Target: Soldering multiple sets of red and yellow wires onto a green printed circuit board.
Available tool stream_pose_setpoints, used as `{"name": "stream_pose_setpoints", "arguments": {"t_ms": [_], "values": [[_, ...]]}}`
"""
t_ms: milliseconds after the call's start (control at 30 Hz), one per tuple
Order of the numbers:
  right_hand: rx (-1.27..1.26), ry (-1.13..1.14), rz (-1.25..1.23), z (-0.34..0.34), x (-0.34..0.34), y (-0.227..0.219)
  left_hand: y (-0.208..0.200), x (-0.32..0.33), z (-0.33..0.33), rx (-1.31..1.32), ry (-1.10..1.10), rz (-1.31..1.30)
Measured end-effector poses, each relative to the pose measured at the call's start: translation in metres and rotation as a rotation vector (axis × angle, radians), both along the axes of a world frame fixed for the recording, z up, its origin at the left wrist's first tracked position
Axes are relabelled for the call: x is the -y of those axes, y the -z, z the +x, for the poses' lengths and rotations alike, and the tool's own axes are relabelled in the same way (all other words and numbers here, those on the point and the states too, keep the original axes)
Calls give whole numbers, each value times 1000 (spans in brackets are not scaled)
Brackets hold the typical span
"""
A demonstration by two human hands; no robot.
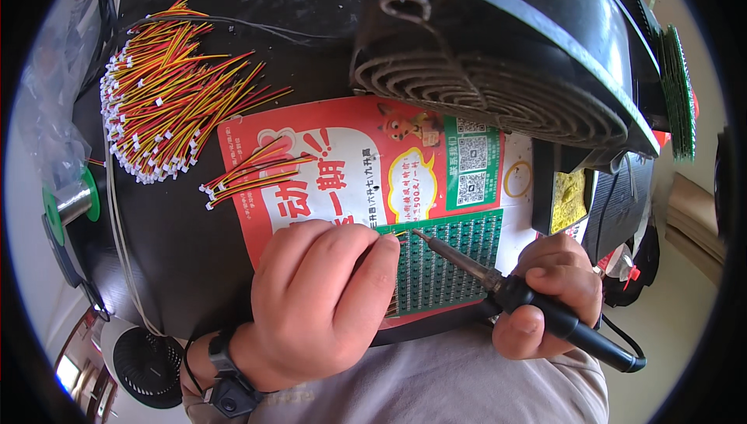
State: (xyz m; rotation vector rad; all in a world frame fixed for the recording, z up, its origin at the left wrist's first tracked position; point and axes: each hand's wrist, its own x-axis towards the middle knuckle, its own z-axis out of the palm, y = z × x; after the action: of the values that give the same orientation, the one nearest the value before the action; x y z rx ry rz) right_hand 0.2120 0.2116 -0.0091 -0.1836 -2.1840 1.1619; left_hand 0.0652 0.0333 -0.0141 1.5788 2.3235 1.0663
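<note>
My right hand is wrapped round the black handle of a soldering iron. Its metal tip points left and reaches the upper left part of a green circuit board with rows of small dark parts. My left hand is closed in a pinch at the board's upper left edge. Short red and yellow wire ends poke out at its fingertips, close to the iron's tip; the rest of these wires is hidden by the hand. More wires show along the board's lower left edge, partly behind the fingers.
Under the board lies a red and white printed sheet, with a few loose wires on it. A large pile of red, yellow and black wires with white connectors covers the far left. A solder spool and a black fan flank the area; a yellow sponge sits right.
</note>
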Motion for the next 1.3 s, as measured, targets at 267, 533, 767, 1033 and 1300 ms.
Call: {"name": "stream_pose_setpoints", "arguments": {"t_ms": [267,533,767,1033,1300], "values": [[-2,-45,-2,-1,-3,1,3,0,2,-46,7,19],[15,-130,29,1,-8,0,-1,0,-1,105,5,13],[17,-153,19,-1,-8,-1,1,2,-1,53,7,9],[62,-183,17,0,-9,-3,3,3,0,-22,25,24],[55,-164,6,0,-8,-2,3,2,-1,-4,31,28]]}}
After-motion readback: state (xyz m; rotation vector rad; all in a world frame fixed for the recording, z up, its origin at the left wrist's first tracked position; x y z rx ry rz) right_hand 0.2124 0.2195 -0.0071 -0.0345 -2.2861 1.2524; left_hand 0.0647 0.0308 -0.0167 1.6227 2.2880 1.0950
